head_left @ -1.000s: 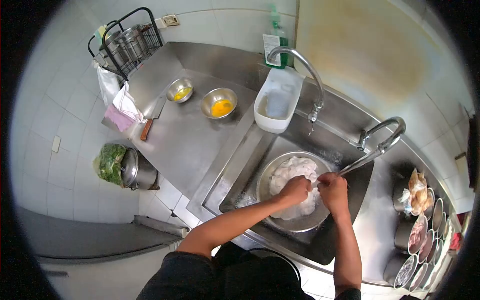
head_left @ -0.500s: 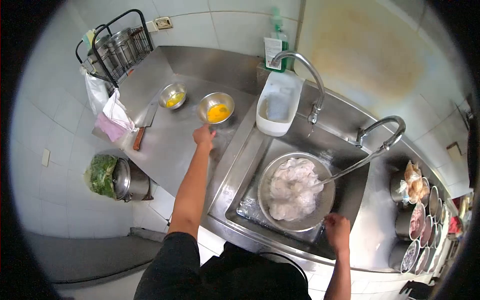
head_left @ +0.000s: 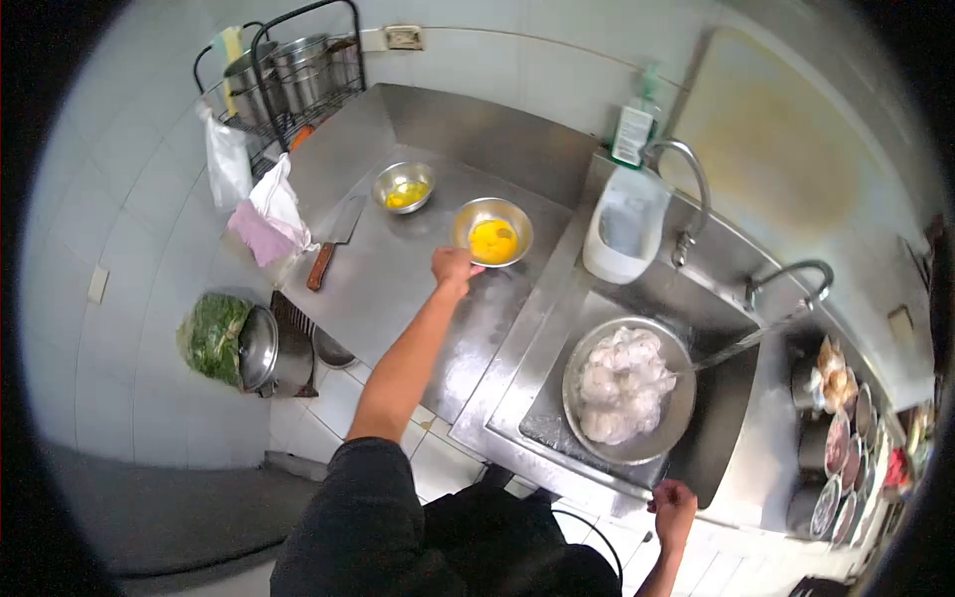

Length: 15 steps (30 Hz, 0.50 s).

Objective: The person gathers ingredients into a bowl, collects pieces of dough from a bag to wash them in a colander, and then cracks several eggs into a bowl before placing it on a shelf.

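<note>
left hand (head_left: 453, 267) pinches near rim of round steel bowl of yellow beaten egg (head_left: 492, 240), not yet lifted; right hand (head_left: 674, 509) empty, loosely curled at the sink's front edge.

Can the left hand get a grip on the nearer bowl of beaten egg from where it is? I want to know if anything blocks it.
Probably yes. The left hand is already at the near rim of the bowl of beaten egg, with only bare steel counter around it. The knife and the smaller egg bowl lie clear of it.
</note>
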Each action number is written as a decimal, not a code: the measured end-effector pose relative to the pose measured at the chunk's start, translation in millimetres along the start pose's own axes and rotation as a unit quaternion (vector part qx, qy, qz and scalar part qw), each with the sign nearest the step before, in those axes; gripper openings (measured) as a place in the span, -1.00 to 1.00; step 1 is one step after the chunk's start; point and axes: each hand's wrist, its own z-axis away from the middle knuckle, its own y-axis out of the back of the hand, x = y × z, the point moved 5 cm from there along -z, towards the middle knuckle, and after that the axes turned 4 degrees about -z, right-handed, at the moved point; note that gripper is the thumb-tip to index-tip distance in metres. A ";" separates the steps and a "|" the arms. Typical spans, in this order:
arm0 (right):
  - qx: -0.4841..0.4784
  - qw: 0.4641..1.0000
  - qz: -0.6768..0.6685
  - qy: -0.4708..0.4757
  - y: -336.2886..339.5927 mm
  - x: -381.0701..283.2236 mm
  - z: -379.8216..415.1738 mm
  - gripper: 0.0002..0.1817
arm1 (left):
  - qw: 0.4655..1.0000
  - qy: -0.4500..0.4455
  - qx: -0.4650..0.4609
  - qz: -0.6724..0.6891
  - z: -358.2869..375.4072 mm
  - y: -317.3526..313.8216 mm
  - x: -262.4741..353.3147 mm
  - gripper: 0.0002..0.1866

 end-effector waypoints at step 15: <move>0.180 0.976 0.120 -0.016 79.4 83.3 92.1 -0.77 | 0.865 0.031 -0.450 -0.219 265.5 -8.7 50.6 -0.66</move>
